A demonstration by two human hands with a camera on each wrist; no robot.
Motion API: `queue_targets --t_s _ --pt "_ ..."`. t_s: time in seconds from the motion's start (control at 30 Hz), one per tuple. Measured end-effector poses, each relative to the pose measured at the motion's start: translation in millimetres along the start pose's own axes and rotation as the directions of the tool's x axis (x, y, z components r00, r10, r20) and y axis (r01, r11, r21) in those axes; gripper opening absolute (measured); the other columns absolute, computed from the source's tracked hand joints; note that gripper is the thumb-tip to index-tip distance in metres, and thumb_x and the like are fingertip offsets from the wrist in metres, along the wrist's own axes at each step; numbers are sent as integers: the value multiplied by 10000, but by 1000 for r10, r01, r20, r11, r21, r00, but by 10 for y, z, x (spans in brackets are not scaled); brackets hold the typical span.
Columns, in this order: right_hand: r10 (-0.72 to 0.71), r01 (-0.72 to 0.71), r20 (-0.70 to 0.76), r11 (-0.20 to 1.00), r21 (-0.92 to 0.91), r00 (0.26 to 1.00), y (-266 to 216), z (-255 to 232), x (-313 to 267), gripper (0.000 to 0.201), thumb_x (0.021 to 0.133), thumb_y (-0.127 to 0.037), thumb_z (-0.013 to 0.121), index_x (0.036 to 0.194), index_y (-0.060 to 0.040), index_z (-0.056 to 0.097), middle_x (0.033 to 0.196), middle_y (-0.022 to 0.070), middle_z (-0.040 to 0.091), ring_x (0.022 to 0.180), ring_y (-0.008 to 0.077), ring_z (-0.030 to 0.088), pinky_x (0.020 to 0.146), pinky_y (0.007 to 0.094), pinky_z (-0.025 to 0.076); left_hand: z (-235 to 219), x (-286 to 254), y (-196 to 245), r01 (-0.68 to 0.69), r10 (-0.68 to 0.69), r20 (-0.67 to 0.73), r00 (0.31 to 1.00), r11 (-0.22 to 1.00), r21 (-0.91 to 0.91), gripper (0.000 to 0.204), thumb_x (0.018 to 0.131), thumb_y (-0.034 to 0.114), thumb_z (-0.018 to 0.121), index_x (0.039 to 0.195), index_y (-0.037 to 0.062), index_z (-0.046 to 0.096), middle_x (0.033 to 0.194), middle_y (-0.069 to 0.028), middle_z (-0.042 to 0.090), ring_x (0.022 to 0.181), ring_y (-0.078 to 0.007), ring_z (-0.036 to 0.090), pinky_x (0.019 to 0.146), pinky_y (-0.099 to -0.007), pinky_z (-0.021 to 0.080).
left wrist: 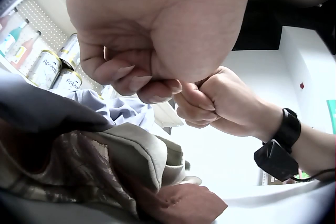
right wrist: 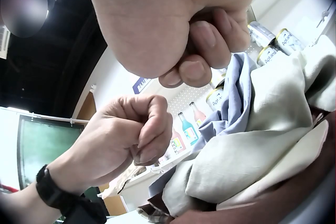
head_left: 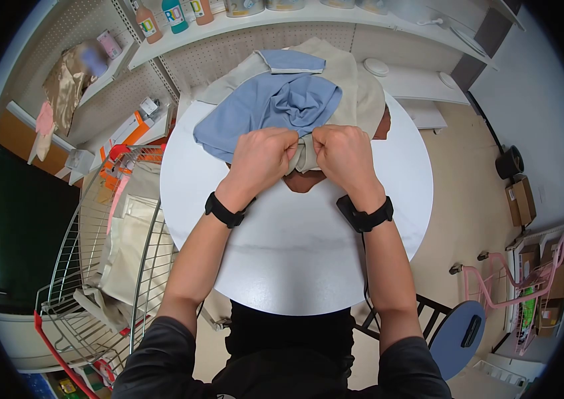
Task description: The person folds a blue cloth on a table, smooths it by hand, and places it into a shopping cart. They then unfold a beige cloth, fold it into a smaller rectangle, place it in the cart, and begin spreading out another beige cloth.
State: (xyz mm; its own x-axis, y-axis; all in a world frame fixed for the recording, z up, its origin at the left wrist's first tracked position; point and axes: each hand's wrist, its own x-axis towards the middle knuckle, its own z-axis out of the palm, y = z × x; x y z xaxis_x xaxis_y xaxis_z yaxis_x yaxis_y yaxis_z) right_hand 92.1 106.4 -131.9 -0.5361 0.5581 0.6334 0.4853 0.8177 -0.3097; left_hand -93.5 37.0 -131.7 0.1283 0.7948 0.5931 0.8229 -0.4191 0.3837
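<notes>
Both hands are held close together as fists over a pile of cloth on the round white table (head_left: 282, 266). My left hand (head_left: 262, 158) has its fingers curled into the palm, and no item shows in it. Knuckle to knuckle beside it is my right hand (head_left: 345, 156), curled the same way with nothing visible inside. Beneath and beyond them lie a crumpled blue cloth (head_left: 242, 110) and a beige cloth (head_left: 362, 90). Brown fabric (head_left: 304, 182) peeks out at the near edge. In the left wrist view, a shiny brownish fabric (left wrist: 79, 166) sits under the beige one.
A wire shopping cart (head_left: 139, 266) with beige cloth inside stands at the table's left. Behind, a shelf (head_left: 249, 28) holds bottles and tins. To the right are a pink cart (head_left: 495, 279), a cardboard box (head_left: 521, 201) and a dark round stool (head_left: 451, 346).
</notes>
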Motion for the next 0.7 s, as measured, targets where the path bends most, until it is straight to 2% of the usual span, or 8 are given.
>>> queue_targets --t_s 0.57,0.7 --pt "31 -31 34 1000 0 999 24 52 -12 124 770 -14 641 652 -30 608 639 167 624 582 395 600 534 483 460 22 -13 -15 8 -8 6 1000 1000 3 83 778 -34 590 749 40 569 714 -125 620 698 -384 625 594 -475 455" --pt "73 -68 120 997 -43 990 32 75 -33 112 787 -35 657 677 -38 674 649 195 641 608 411 632 554 499 479 13 -20 -9 14 -14 23 1000 1000 5 78 783 -29 594 752 41 578 717 -124 624 702 -383 626 595 -474 453"
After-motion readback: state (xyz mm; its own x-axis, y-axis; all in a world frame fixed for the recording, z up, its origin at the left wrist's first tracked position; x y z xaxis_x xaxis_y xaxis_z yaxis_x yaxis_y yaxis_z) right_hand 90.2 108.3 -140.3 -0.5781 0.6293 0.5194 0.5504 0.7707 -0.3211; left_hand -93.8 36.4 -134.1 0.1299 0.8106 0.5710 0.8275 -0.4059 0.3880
